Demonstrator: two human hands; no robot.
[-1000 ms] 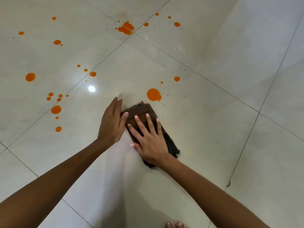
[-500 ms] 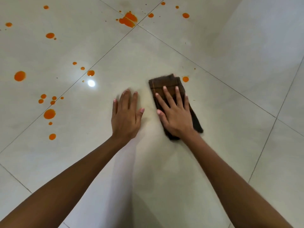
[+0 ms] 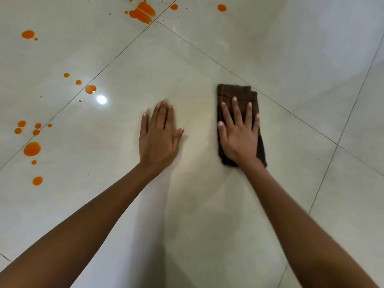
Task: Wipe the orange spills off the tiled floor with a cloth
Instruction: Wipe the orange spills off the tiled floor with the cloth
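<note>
A folded dark brown cloth (image 3: 234, 93) lies flat on the pale tiled floor (image 3: 197, 59), right of centre. My right hand (image 3: 239, 134) presses on it with straight, spread fingers and covers its lower half. My left hand (image 3: 159, 136) rests flat on the bare tile, a hand's width left of the cloth, fingers together. Orange spills dot the floor: a large splash (image 3: 143, 12) at the top by a grout crossing, drops (image 3: 90, 89) left of the left hand, and a bigger drop (image 3: 32, 149) at the far left.
More orange drops lie at the top right (image 3: 222, 7), upper left (image 3: 28, 34) and lower left (image 3: 37, 180). A bright light reflection (image 3: 101, 99) shines on the glossy tile. Dark grout lines cross the floor diagonally.
My right hand slid the cloth forward and to the right, over the large orange drop and a smaller one, which no longer show. My left hand came off the cloth onto bare tile.
</note>
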